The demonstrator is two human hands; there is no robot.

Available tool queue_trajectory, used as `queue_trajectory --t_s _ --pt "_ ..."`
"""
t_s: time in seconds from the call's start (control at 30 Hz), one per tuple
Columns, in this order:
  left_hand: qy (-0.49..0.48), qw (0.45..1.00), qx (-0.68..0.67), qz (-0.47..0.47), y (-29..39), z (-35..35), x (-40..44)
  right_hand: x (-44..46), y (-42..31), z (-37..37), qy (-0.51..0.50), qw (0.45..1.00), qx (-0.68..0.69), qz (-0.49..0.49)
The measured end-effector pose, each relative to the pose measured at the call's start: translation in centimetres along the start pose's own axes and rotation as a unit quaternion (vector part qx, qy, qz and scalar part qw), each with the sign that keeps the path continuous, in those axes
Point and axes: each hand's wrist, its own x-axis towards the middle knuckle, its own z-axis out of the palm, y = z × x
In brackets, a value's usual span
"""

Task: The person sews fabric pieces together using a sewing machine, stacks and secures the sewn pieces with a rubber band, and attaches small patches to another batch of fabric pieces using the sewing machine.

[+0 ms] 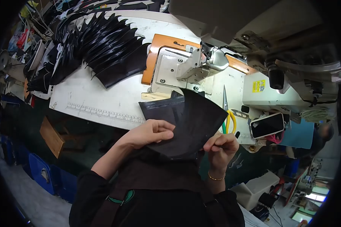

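A dark, curved panel of sheet material, with a folded flap on its left part, is held up in front of my body at the table's front edge. My left hand grips its left side, the thumb lying on top and the fingers curled. At the lower right edge, my right hand pinches the panel between thumb and fingers. Just behind it stands the sewing machine's needle and presser area. Yellow-and-green-handled scissors lie right of the panel, blades pointing away.
A fanned stack of glossy black panels covers the table's left part. A printed ruler runs along the white tabletop front edge. To the right are a phone and a blue sheet. The machine head overhangs from above.
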Motion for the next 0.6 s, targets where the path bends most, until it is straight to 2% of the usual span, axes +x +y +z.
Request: queue_trajectory --t_s 0.03,0.07,0.13,0.2,0.23,0.27,0.37,0.4,0.53,0.6 --pt "-0.003 0.998 0.056 0.013 -0.1 0.0 0.0 0.0 0.2 -0.2 -0.011 1.0 0.004 0.001" --pt "-0.001 0.998 0.054 0.013 0.0 0.1 -0.1 0.0 0.4 -0.3 -0.013 1.0 0.005 0.002" --pt "0.111 0.977 0.156 0.092 0.3 0.7 0.0 0.1 1.0 -0.2 0.0 0.983 -0.155 0.104" --pt "0.22 0.927 0.255 0.166 0.6 1.3 0.2 0.3 1.5 0.1 0.013 0.93 -0.309 0.2" --pt "0.22 0.927 0.256 0.165 0.5 1.4 0.4 0.4 1.8 0.3 0.013 0.93 -0.308 0.201" --pt "0.257 0.884 0.32 0.224 0.1 1.3 0.7 0.5 2.1 0.7 0.026 0.927 -0.303 0.222" --pt "0.351 0.699 0.49 0.384 -1.2 1.1 1.5 1.0 3.3 1.9 0.061 0.913 -0.283 0.287" --pt "0.352 0.699 0.491 0.382 -1.4 1.2 1.6 1.1 3.6 2.1 0.06 0.913 -0.281 0.289" --pt "0.368 0.615 0.547 0.433 -1.6 1.6 2.2 1.8 4.7 2.5 0.023 0.902 -0.239 0.358" --pt "0.368 0.615 0.542 0.439 -1.6 1.7 2.2 2.0 4.6 2.6 0.021 0.901 -0.239 0.361"
